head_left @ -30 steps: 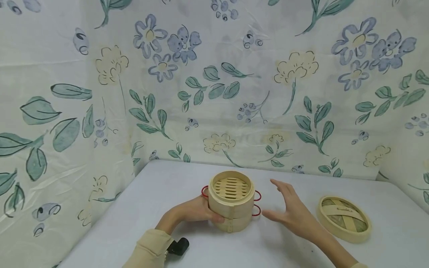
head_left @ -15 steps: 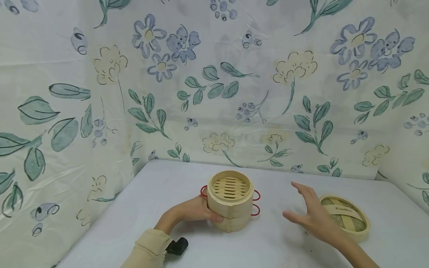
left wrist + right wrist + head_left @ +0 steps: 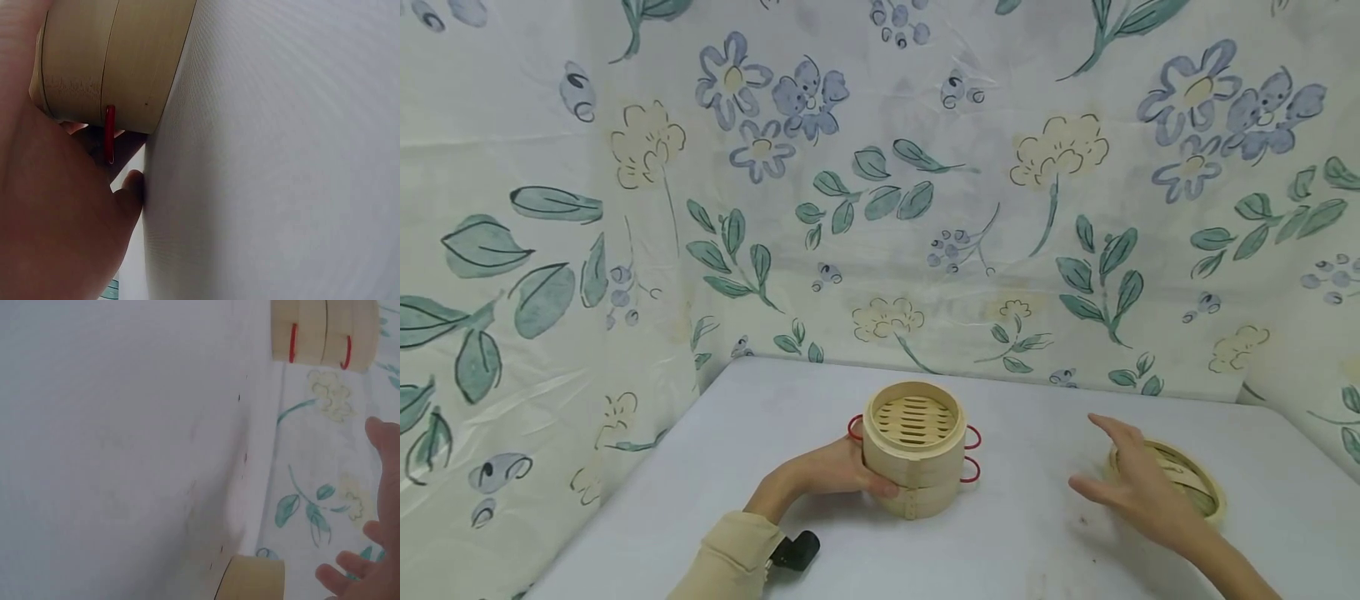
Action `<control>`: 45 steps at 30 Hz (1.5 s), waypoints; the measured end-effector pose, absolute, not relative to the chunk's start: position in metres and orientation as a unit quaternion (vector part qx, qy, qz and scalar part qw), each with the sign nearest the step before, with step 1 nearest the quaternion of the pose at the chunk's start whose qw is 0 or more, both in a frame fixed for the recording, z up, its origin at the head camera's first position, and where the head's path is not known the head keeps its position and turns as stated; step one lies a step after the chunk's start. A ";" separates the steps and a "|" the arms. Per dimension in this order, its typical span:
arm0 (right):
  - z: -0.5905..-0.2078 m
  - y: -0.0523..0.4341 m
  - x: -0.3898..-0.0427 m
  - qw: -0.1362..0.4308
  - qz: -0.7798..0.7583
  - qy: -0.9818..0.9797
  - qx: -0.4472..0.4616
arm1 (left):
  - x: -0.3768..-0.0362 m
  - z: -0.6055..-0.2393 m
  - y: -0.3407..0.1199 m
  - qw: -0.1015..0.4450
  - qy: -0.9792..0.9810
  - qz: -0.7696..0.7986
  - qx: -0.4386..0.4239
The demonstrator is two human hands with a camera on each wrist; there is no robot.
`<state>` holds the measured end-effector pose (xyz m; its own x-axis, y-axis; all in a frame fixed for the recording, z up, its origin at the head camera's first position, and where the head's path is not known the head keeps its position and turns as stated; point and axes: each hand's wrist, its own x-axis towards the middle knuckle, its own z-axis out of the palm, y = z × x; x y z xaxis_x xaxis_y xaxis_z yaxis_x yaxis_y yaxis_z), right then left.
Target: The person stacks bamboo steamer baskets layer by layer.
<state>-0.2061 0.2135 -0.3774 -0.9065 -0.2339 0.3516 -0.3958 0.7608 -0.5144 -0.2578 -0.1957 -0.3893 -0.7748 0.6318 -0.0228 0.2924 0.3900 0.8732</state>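
1. Gripping the two-tier steamer (image 3: 913, 450) mid-table (image 3: 1015, 550), the left hand (image 3: 831, 473) curls round its side.
2. The right hand (image 3: 1138, 492), fingers spread, hovers over the lid (image 3: 1206, 492) to the right; a clumsy grab may skid it toward the edge.
3. The upper tier could shift if squeezed unevenly.

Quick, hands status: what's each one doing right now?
Left hand: grips the steamer at its side.
Right hand: open, fingers spread, holds nothing, over the lid; contact cannot be told.
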 end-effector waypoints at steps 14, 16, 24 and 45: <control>-0.386 0.259 -0.211 0.138 0.276 -0.941 0.138 | -0.258 -0.389 -0.196 0.182 0.804 0.483 0.295; -0.388 0.264 -0.211 0.131 0.269 -0.945 0.131 | -0.258 -0.390 -0.196 0.183 0.805 0.483 0.293; -0.393 0.278 -0.214 0.150 0.254 -0.945 0.139 | -0.257 -0.389 -0.197 0.177 0.814 0.476 0.282; -0.407 0.303 -0.215 0.100 0.213 -0.965 0.117 | -0.256 -0.388 -0.195 0.176 0.806 0.487 0.286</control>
